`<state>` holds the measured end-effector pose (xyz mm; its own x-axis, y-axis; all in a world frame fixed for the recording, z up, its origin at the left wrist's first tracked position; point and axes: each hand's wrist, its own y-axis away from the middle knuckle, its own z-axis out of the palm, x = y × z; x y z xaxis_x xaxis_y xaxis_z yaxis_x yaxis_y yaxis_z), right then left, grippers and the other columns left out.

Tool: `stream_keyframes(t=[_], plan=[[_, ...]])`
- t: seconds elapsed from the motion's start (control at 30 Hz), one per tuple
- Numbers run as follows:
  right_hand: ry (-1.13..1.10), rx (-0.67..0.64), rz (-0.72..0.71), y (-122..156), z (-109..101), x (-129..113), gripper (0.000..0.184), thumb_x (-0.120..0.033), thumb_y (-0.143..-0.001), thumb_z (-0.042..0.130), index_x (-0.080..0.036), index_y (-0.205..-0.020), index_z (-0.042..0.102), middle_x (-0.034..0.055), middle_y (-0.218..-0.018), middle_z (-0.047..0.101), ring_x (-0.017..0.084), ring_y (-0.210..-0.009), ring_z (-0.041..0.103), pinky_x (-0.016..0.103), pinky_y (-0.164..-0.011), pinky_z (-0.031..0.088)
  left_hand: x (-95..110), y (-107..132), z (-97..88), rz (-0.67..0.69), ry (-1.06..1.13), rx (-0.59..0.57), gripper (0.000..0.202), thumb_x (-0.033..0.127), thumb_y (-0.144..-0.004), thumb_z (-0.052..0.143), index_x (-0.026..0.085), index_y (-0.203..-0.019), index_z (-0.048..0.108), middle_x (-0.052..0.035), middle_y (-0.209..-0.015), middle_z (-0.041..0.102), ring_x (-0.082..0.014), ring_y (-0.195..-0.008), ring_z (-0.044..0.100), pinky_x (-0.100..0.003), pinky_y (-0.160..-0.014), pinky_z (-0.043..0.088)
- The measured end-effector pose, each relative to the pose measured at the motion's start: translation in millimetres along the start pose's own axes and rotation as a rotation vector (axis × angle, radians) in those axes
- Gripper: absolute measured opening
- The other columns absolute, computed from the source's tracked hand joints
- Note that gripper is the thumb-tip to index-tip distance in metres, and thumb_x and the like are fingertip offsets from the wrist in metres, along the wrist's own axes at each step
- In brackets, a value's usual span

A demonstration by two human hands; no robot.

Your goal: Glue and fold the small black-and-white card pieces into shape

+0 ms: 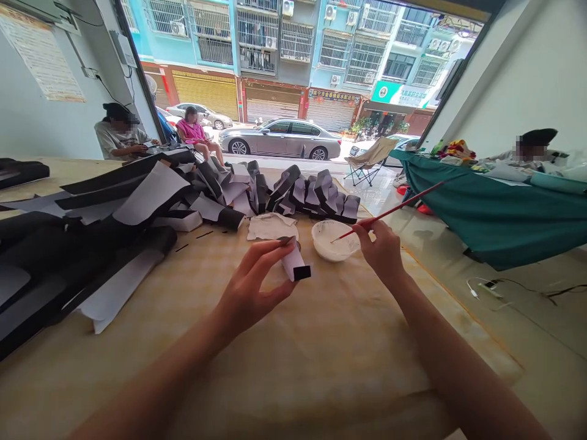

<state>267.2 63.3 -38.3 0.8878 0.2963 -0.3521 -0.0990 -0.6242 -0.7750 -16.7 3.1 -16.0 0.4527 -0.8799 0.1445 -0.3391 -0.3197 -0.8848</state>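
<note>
My left hand [252,284] pinches a small folded piece of white-and-black card [296,264] above the tabletop. My right hand [383,247] grips a thin red brush [394,209] whose tip dips into a white bowl [334,241] of pale paste. A crumpled white sheet [268,227] lies just behind the card. Beyond the bowl sits a row of several folded black-and-white card pieces [316,194].
Long black and white card strips [105,220] pile up at the left on the beige table [293,366]. People sit at the back left and at a green-draped table [495,211] on the right. A cable and charger [488,287] lie on the floor.
</note>
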Motion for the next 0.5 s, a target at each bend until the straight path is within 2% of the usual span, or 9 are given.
stream_keyframes(t=[0.23, 0.37, 0.43, 0.5], plan=[[-0.01, -0.013, 0.048, -1, -3, 2, 0.022, -0.034, -0.087, 0.049, -0.017, -0.087, 0.062, 0.0083, -0.08, 0.068, 0.022, -0.077, 0.063, 0.035, -0.076, 0.046, -1, 1, -1.5, 0.003, -0.006, -0.006, 0.052, 0.013, -0.074, 0.07, 0.016, -0.122, 0.051, -0.0104, -0.114, 0.058, -0.0187, -0.109, 0.059, -0.029, -0.098, 0.05], [-0.021, 0.063, 0.076, -2, -7, 5, 0.021, -0.032, -0.087, 0.046, -0.017, -0.089, 0.061, 0.0089, -0.083, 0.068, 0.023, -0.077, 0.064, 0.036, -0.073, 0.048, -1, 0, -3.0, -0.006, -0.016, 0.001, 0.051, 0.013, -0.074, 0.07, 0.015, -0.121, 0.051, -0.0108, -0.114, 0.058, -0.0183, -0.11, 0.058, -0.029, -0.099, 0.049], [-0.055, 0.1, 0.098, -3, -10, 7, 0.019, -0.03, -0.086, 0.047, -0.017, -0.088, 0.061, 0.0072, -0.079, 0.068, 0.022, -0.072, 0.065, 0.035, -0.071, 0.049, -1, 0, -3.4, -0.016, -0.018, 0.0, 0.051, 0.012, -0.074, 0.07, 0.015, -0.121, 0.051, -0.0113, -0.115, 0.058, -0.0185, -0.111, 0.058, -0.029, -0.099, 0.049], [-0.12, 0.077, 0.13, -4, -14, 9, 0.017, -0.028, -0.086, 0.046, -0.018, -0.087, 0.06, 0.0043, -0.071, 0.067, 0.02, -0.066, 0.065, 0.034, -0.069, 0.05, -1, 0, -3.4, -0.02, -0.013, 0.001, 0.051, 0.013, -0.074, 0.07, 0.015, -0.121, 0.051, -0.0114, -0.115, 0.058, -0.0185, -0.111, 0.058, -0.029, -0.099, 0.049]])
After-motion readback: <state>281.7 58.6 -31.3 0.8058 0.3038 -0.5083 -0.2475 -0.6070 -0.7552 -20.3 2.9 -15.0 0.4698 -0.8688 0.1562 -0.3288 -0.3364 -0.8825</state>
